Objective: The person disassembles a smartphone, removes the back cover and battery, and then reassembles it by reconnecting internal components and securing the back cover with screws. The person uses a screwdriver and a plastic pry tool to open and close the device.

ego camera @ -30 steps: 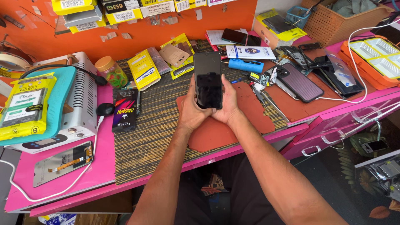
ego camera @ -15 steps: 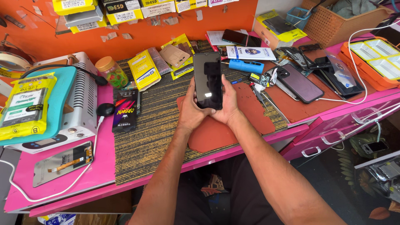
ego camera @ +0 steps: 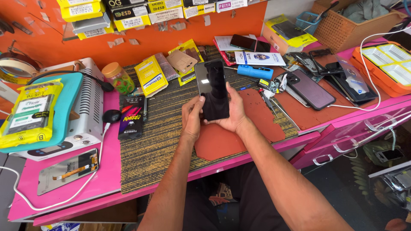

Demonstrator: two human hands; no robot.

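Both hands, left (ego camera: 191,122) and right (ego camera: 233,115), curl their fingers around a dark phone (ego camera: 212,90) held upright above the red mat (ego camera: 261,124), with a yellow packet (ego camera: 150,79) and black packet (ego camera: 132,121) lying left on the striped mat (ego camera: 162,141).

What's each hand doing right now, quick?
Left hand: closed on the left edge of the black smartphone, thumb on its screen.
Right hand: closed around the same smartphone from the right side and behind.
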